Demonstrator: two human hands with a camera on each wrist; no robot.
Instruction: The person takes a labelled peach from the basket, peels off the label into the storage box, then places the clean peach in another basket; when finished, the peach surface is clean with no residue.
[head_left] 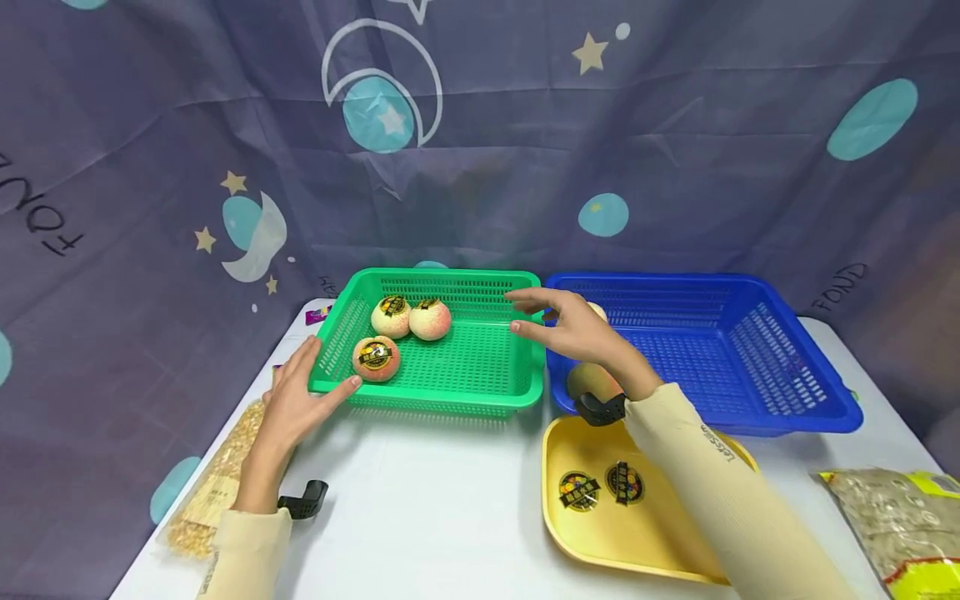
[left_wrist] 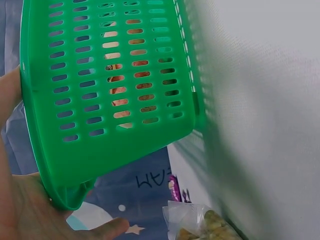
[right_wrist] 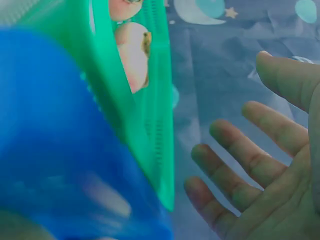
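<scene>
Two hands, spread: left hand (head_left: 291, 407) touching green basket (head_left: 480, 358), right hand (head_left: 576, 329) near blue basket (head_left: 675, 358).

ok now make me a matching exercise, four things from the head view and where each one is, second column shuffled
Column one
1. three round cream-and-pink peaches
2. yellow plastic tray
3. clear plastic bag of yellow grains
4. left hand

Column two
A. along the left edge of the white table
B. at the near left corner of the green slotted plastic basket
C. partly hidden behind the cream right sleeve
D. inside the green basket

Pairs: 1-D, 2-C, 3-A, 4-B
</scene>
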